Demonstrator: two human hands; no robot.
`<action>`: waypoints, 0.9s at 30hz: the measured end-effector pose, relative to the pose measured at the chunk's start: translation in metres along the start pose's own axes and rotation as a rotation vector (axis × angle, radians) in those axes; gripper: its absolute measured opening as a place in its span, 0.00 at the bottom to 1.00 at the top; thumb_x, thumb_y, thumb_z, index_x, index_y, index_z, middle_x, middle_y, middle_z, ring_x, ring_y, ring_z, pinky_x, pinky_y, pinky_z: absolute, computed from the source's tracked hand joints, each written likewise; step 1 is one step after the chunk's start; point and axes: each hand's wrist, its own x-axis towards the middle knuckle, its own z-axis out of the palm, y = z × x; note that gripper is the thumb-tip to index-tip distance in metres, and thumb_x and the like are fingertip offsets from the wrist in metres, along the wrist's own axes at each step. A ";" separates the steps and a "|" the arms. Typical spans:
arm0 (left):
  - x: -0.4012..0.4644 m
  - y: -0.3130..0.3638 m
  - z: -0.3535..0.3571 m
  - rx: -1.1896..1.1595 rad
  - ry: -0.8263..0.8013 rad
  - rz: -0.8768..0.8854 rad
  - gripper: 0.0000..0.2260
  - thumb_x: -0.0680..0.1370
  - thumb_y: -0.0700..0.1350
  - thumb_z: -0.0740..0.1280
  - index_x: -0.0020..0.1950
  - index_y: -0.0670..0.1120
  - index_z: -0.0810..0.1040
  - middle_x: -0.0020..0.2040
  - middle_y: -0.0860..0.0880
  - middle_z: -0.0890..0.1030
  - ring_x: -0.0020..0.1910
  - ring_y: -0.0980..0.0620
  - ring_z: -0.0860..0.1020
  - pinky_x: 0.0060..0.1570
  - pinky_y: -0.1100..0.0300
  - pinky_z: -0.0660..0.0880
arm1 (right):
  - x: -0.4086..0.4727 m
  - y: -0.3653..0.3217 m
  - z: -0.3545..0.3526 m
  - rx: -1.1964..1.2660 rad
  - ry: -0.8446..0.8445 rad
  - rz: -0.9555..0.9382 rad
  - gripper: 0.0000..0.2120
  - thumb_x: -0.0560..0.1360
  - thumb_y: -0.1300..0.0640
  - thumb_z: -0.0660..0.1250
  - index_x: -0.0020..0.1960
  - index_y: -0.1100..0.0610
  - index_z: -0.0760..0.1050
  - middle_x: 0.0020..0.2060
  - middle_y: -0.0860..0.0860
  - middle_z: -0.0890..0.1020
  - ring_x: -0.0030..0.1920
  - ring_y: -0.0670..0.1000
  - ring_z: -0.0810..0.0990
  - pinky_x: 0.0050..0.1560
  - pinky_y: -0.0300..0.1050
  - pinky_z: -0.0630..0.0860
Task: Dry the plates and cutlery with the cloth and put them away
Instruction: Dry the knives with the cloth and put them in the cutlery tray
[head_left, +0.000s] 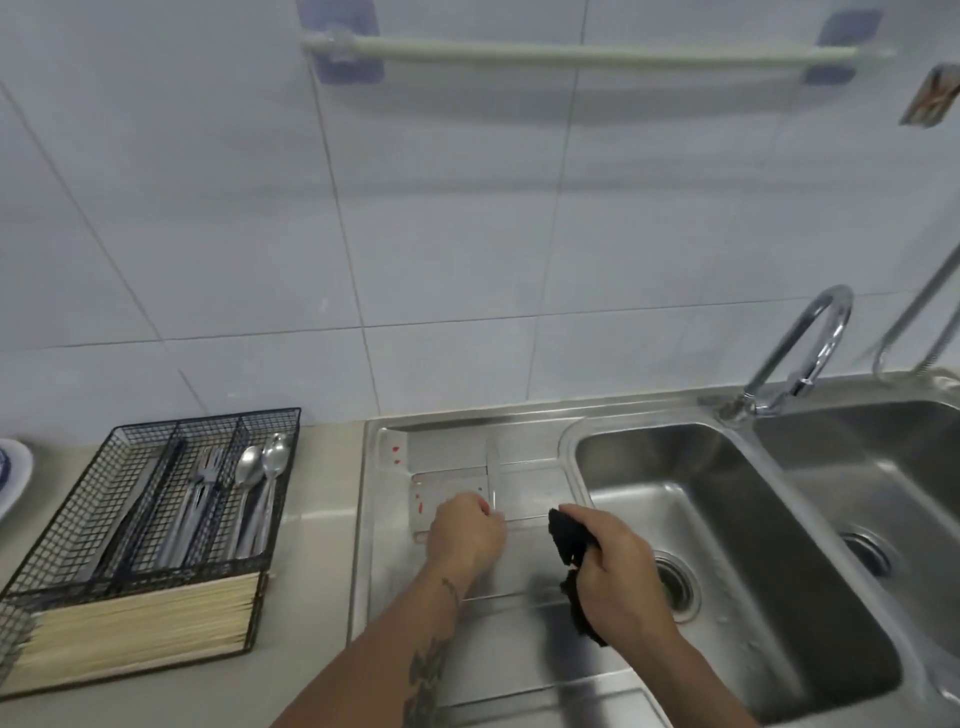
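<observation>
On the draining board, the left hand curls its fingers onto a clear plate, presumably lifting it for drying; the right hand grips the black cloth ready.

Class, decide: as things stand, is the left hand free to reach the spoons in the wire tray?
Probably not yet. The left hand is pinching something on the drainboard. The spoons lie uncovered in the wire tray, with nothing between, so once it lets go the way looks free.

My left hand pinches a utensil on the drainboard. My right hand grips the black cloth. Cutlery basket sits left.
</observation>
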 end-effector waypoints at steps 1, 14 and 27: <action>0.003 0.002 0.009 0.046 0.023 -0.006 0.09 0.78 0.51 0.67 0.50 0.47 0.81 0.50 0.48 0.83 0.50 0.47 0.80 0.53 0.57 0.77 | 0.005 0.007 -0.002 0.003 -0.010 -0.006 0.26 0.72 0.72 0.56 0.58 0.48 0.79 0.50 0.45 0.81 0.49 0.46 0.79 0.54 0.47 0.78; 0.017 0.024 0.042 0.339 0.089 -0.090 0.18 0.75 0.41 0.68 0.64 0.44 0.69 0.60 0.43 0.75 0.59 0.43 0.76 0.59 0.54 0.74 | 0.048 0.041 -0.002 -0.028 -0.158 -0.143 0.25 0.72 0.71 0.59 0.61 0.50 0.77 0.55 0.44 0.79 0.55 0.44 0.76 0.60 0.35 0.70; -0.002 0.002 0.015 0.269 0.067 -0.101 0.16 0.76 0.41 0.66 0.63 0.43 0.71 0.62 0.44 0.72 0.59 0.44 0.75 0.57 0.56 0.75 | 0.021 0.027 -0.001 -0.037 -0.115 -0.163 0.25 0.71 0.71 0.59 0.59 0.49 0.79 0.52 0.42 0.79 0.53 0.43 0.77 0.59 0.36 0.72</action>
